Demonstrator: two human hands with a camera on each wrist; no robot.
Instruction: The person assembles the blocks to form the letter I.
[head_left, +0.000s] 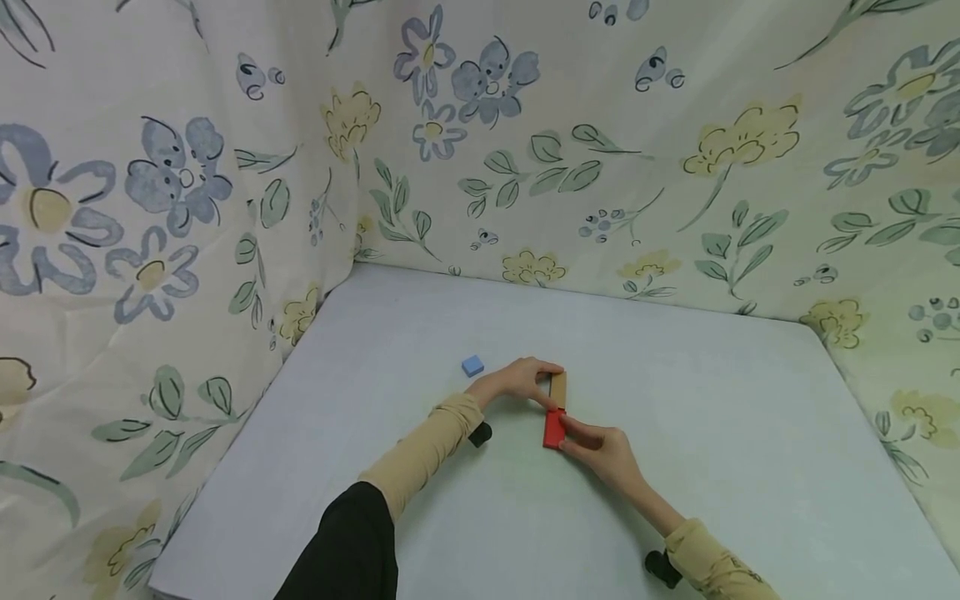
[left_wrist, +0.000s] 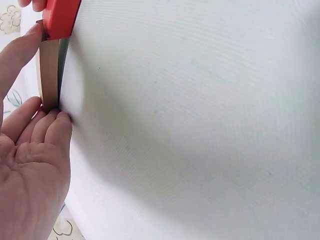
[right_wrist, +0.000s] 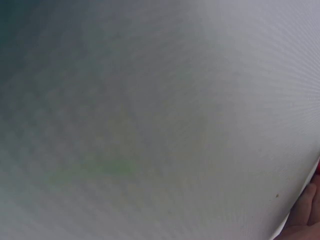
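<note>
A red rectangular block [head_left: 553, 430] and a narrow tan block [head_left: 558, 391] lie end to end on the white table. My left hand [head_left: 517, 380] holds the tan block lengthwise, its fingers at the far end and its thumb where the two blocks meet. In the left wrist view the tan block [left_wrist: 49, 75] shows a dark greenish side, and the red block [left_wrist: 60, 21] sits against it. My right hand [head_left: 609, 458] grips the red block from the right. The right wrist view has only a corner of that hand [right_wrist: 302, 212]; its grip is out of sight there.
A small blue block [head_left: 472, 366] lies left of my left wrist. Black wrist-worn devices [head_left: 481, 434] hang under both forearms. White tabletop [head_left: 735, 433] stretches around the hands, and a flower-patterned cloth [head_left: 630, 192] stands along its back and left edges.
</note>
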